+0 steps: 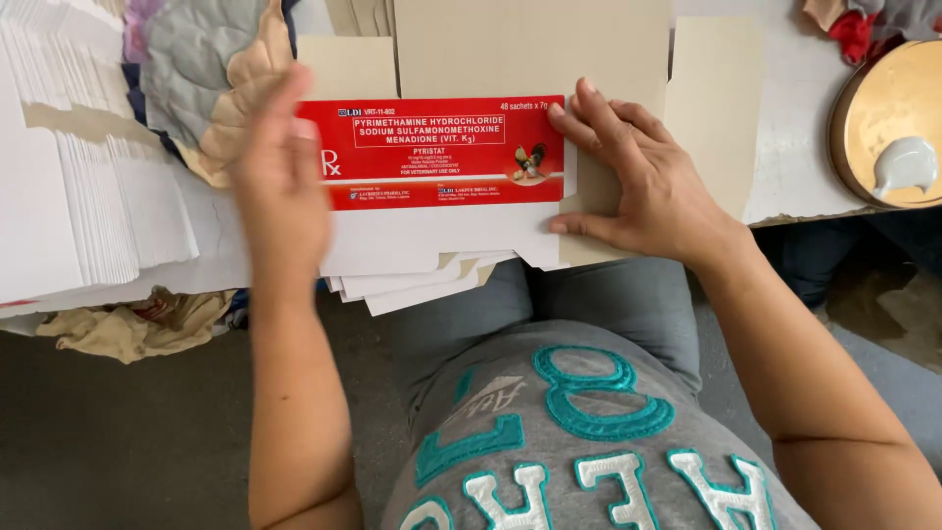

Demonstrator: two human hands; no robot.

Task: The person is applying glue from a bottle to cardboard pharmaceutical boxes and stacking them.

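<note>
red label (432, 152) between hands, left hand (280, 186), right hand (638, 186)

Even, soft daylight, fairly bright; no hard shadows. Table (795, 147) at 1 o'clock near washed out, as is white stack (78, 167) at 9 o'clock. Floor at 7 o'clock dim, in shade under table edge. Left hand (280, 182) smeared by motion blur, fingers indistinct. Right hand (643, 182) sharp, faint shadow beneath palm. Red label (432, 152) crisp, no glare. Round tin (888, 113) at 2 o'clock shows mild sheen. Slight wide-angle bowing at edges.
</note>
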